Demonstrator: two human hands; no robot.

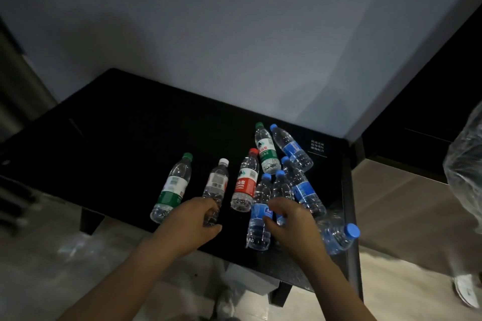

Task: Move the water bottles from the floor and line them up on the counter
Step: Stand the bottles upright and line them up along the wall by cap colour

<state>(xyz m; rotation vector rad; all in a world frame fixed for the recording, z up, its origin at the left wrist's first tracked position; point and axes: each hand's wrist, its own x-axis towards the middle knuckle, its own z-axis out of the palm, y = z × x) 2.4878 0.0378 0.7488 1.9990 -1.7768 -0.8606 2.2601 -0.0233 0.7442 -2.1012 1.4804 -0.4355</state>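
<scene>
Nine water bottles [245,182] in total on the black counter [130,125]: eight upright in a loose cluster, one tipped bottle [336,238] at the right edge. With the left hand [193,221], grips the base of the white-capped bottle [217,182], fingers curled round it. With the right hand [289,219], holds the lower body of a blue-capped bottle [281,187], fingers wrapped, thumb against the neighbouring front bottle [258,212].

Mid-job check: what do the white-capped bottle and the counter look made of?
White-capped bottle: clear, glossy, thin plastic; you see straight through its ribbed wall, and the cap looks like opaque plastic. Counter: black, smooth, hard, perhaps glass or laminate; it bears small white print, but the picture is too dark to settle it.
</scene>
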